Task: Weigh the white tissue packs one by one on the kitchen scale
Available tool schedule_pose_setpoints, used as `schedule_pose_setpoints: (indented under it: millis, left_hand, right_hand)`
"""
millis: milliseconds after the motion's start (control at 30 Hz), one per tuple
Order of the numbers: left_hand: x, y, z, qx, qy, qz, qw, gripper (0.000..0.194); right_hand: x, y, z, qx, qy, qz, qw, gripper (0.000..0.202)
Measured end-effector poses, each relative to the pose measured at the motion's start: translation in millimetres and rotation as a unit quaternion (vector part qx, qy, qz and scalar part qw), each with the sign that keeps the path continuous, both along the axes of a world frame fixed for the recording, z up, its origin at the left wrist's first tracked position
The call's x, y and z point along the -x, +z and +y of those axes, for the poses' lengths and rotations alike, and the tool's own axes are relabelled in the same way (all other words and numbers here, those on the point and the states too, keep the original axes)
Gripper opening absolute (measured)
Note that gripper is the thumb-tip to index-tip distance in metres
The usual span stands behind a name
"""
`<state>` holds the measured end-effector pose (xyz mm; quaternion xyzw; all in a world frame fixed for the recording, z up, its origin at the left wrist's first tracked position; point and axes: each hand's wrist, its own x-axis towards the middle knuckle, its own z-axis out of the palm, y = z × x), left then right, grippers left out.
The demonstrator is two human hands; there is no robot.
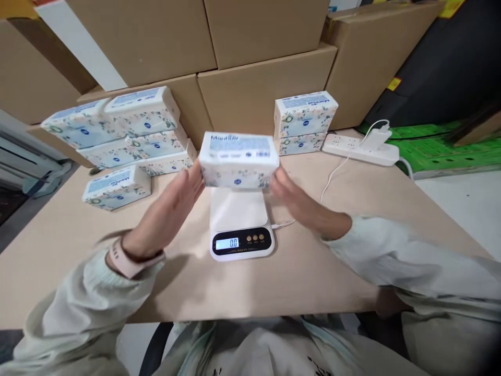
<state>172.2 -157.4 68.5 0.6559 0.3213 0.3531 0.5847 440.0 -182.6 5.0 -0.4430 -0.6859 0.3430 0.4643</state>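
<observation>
A white and blue tissue pack (238,161) with a floral print is held between my two hands, just above the white digital scale (238,211). My left hand (168,211) presses on the pack's left end, and my right hand (299,201) on its right end. The scale's lit display reads 0.0. On the left of the table, several similar packs (143,112) are stacked, with a single pack (117,188) lying in front of them. Two more packs (305,122) stand one on the other at the back right.
Cardboard boxes (266,86) form a wall behind the wooden table (305,271). A white power strip (360,149) with a plugged-in adapter lies at the back right. A white cable runs from it to the scale. Green crates (446,151) show beyond the right side.
</observation>
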Motion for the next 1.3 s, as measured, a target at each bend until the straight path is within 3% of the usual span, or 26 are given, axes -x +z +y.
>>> schedule_pose_setpoints:
  millis: [100,200,333,467,567,700,1300]
  left_hand:
    - [25.5,-35.2,-23.7,0.041,0.041,-0.003,0.998,0.062]
    - [36.0,-61.7,-35.9,0.066,0.035,-0.008,0.997,0.062]
    - [42.6,-86.5,-39.6,0.047,0.072,-0.013,0.996,0.064]
    - [50.0,-102.9,-35.2,0.008,0.162,-0.051,0.985,0.066]
    - [55.1,-107.1,-32.6,0.014,0.177,-0.072,0.981,0.066]
    - [56.2,-107.0,-32.8,0.039,0.18,-0.083,0.979,0.067]
    - [58.6,-108.9,-30.6,0.045,0.166,-0.088,0.981,0.07]
  right_hand:
    - [17.0,-25.9,-10.4,0.043,0.089,0.027,0.995,0.076]
    - [18.9,-34.8,-11.8,0.057,0.082,0.018,0.995,0.073]
    - [5.8,-44.4,-26.1,0.054,0.028,-0.045,0.997,0.073]
    - [-11.6,-71.6,-47.5,-0.019,-0.088,-0.079,0.993,0.069]
    - [-16.8,-85.9,-53.2,-0.081,-0.151,-0.02,0.985,0.054]
    - [-12.9,-85.7,-51.2,-0.114,-0.2,0.028,0.973,0.045]
    - [-14.4,-84.7,-47.9,-0.174,-0.21,-0.007,0.962,0.043]
